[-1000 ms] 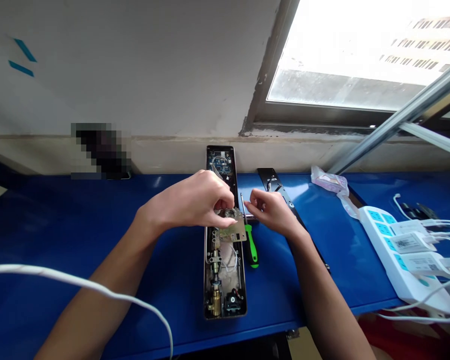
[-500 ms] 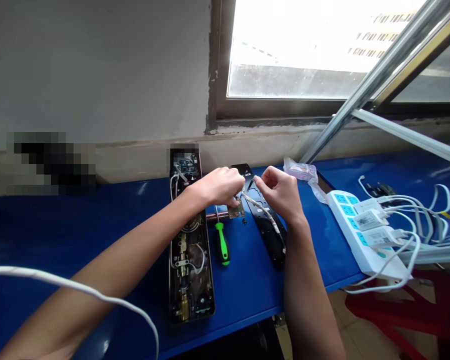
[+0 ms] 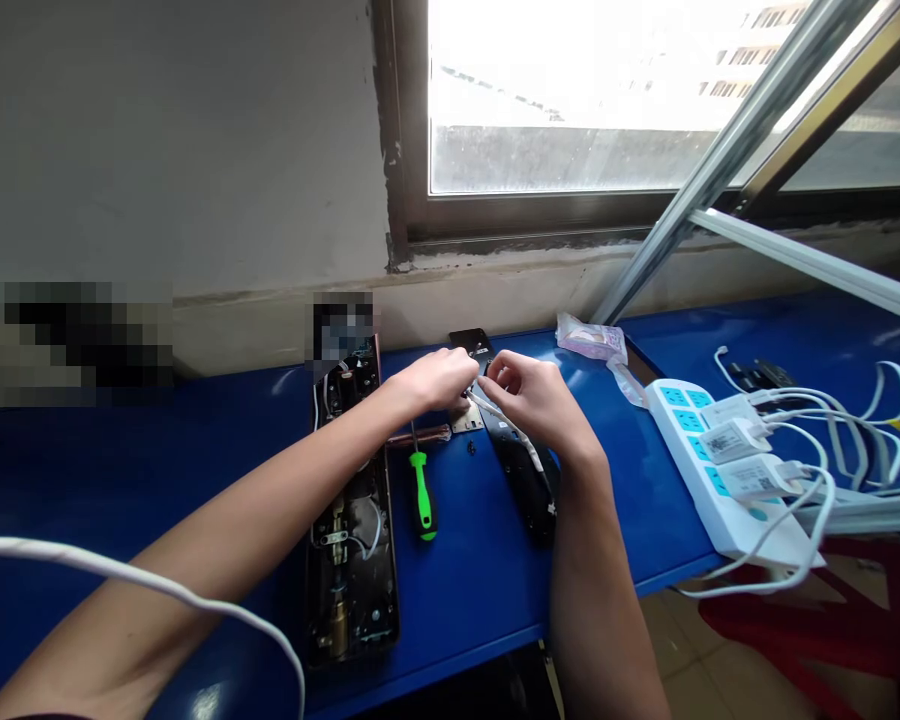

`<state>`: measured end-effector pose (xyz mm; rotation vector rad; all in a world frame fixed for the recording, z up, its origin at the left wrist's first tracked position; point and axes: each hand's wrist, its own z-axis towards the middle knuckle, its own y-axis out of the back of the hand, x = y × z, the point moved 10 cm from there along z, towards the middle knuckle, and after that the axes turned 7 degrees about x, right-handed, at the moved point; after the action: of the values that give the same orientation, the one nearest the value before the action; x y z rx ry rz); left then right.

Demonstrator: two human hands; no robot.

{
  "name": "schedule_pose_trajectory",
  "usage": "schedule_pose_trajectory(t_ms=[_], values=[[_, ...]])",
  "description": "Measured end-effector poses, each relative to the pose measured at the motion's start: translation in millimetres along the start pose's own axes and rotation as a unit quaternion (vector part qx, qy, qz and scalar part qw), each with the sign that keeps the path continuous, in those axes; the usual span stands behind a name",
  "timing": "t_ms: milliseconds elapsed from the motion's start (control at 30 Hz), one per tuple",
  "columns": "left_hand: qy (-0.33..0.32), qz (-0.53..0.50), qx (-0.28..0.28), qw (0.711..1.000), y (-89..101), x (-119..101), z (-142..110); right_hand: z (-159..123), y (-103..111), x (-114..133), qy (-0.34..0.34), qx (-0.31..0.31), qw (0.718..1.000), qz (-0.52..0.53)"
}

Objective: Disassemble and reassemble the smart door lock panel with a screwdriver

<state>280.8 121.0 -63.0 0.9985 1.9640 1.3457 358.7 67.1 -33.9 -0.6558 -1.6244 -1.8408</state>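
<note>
Fingers (image 3: pixel 499 372) on thin white wire (image 3: pixel 507 430)

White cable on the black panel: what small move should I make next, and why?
Probably draw the white cable straight along the black panel with your right hand: it runs loosely across the panel up to your fingers. Your left hand sits close by, just above the small metal plate.

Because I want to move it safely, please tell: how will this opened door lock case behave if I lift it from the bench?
The lock case probably feels heavy for its size, holding brass parts. Its loose white wires may shift or snag.
</note>
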Motion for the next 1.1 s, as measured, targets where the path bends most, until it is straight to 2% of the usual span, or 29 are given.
schedule_pose_trajectory(t_ms=[433, 600, 700, 900, 1100], values=[[-0.018, -0.063, 0.019, 0.998, -10.9, -9.0, -6.8, -1.0, 1.1, 0.9, -0.005, 0.015, 1.0, 0.015], [-0.025, -0.085, 0.021, 0.996, -13.4, -14.4, -9.2, -1.4, -4.6, -2.2, -0.006, 0.057, 0.998, 0.017], [-0.024, -0.086, 0.02, 0.996, -13.5, -11.6, -8.9, -1.8, -9.6, -6.7, -0.006, 0.086, 0.996, 0.013], [-0.006, -0.078, 0.01, 0.997, -10.8, 2.4, -7.1, -1.7, -11.9, -8.8, -0.011, 0.093, 0.996, 0.005], [-0.009, -0.068, 0.008, 0.998, -11.2, 0.4, -8.2, -2.0, -16.1, -4.8, -0.003, 0.105, 0.994, 0.003]])
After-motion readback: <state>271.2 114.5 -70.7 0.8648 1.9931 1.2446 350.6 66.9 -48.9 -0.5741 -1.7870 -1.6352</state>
